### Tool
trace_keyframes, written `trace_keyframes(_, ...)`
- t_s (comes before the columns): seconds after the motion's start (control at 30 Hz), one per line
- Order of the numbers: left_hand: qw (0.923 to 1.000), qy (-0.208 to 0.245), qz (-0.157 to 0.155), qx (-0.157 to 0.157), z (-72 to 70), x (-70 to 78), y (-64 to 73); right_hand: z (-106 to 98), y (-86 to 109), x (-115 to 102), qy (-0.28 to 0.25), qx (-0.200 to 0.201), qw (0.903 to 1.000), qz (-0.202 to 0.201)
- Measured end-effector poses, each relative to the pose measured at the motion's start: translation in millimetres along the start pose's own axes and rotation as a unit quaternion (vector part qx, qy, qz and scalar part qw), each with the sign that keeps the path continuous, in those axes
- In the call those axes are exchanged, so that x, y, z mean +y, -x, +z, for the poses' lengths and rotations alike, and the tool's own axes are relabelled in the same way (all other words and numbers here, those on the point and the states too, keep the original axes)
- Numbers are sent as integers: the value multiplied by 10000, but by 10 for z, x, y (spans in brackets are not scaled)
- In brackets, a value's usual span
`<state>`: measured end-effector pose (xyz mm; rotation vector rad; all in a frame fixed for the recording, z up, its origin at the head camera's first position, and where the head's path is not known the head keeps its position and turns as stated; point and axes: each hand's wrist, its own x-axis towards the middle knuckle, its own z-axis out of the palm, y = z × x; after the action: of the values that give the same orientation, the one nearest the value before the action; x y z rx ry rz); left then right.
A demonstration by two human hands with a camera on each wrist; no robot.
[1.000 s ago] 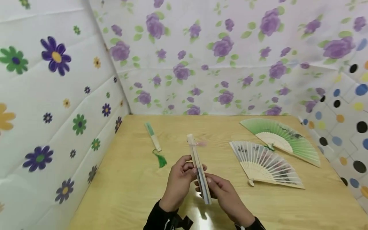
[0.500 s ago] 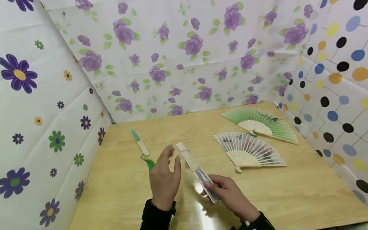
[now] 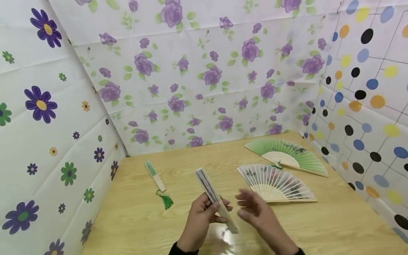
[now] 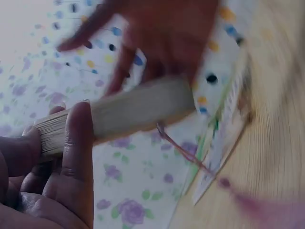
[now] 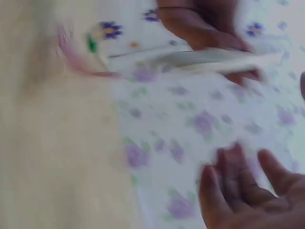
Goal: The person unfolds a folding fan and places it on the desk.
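Note:
My left hand grips a folded hand fan by its middle, thumb across the slats. In the head view its grey printed end points up and away, its bare ribbed end down toward me. A pink tassel hangs on a cord from the bare end in the left wrist view. My right hand is apart from the fan, just to its right, fingers loosely bent and holding nothing. Beyond that hand lies an open white fan with flower prints.
An open green fan lies behind the white one at the back right. A folded green fan with a green tassel rests on the left of the wooden table. Patterned cloth walls enclose three sides.
The folded fan went from the left hand's grip to the right's, then back to the left. It is turned end for end, printed end now away. The right hand has let go.

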<state>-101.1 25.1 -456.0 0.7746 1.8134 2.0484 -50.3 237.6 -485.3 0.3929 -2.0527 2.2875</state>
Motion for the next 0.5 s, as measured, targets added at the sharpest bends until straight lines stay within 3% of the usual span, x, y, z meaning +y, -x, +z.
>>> trace_keyframes(0.03,9991,302,-272,125,6,-15,16,74,-19,70,261,59,9994,215)
trace_keyframes(0.07,9982,335,-453,225,14,-20,24,135,-34,139,278,-165,9987,395)
trace_keyframes(0.13,9965,-586,-481,343,11,-14,30,238,-46,238,-56,-726,9950,679)
trace_keyframes(0.17,9914,-1134,-513,399,3,-4,32,276,-42,269,-143,-851,9932,787)
trace_keyframes(0.23,9776,-1931,-549,625,-19,16,11,327,-32,299,-29,-898,9920,883)
trace_keyframes(0.3,9645,-2436,-522,872,-43,38,-9,367,-29,311,403,-710,9920,964)
trace_keyframes(0.4,9690,-2115,-678,1080,-62,57,-49,407,-28,351,1002,-372,9891,1013)
trace_keyframes(0.5,9800,-1480,-776,1077,-118,97,-60,422,-37,390,576,-600,9912,1025)
